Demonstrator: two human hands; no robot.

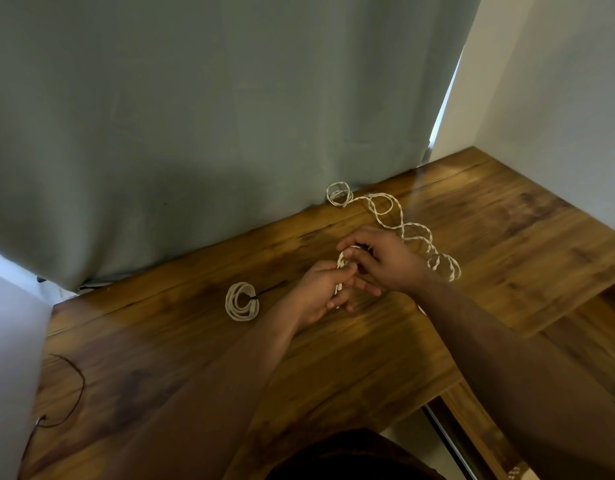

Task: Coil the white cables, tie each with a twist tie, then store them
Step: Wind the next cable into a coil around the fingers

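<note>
Trailing across the wooden worktop (333, 358), a white twisted cable (411, 230) is being gathered between both hands near the middle of the surface. Its near end is formed into a small loop that is held up just above the wood, while the loose remainder runs away to the right and back in uneven curls, ending in a small tangle of loops beside the hem of the curtain (195, 133).

The loop is pinched by the left hand (321, 292), whose thumb and fingers are curled around the lower strands; a short white length is seen passing down through this grip. The top of the loop is covered by the right hand (385, 261), fingers bent over it and closed on the cable, with the fingertips pointing toward the left hand. The two hands are touching or very nearly so; exactly how many turns are held between them cannot be told.

To the left of the hands, apart from them, a finished coil (242, 302) of white cable is lying flat on the worktop, bound at its right side by a dark twist tie (264, 293) whose free end sticks out toward the hands.

Near the left edge of the worktop, well apart from the coil, a thin dark wire (78, 386) is seen in a wide curve.

A grey-green curtain is hung behind the worktop, with a pale wall (558, 81) at the right.
</note>
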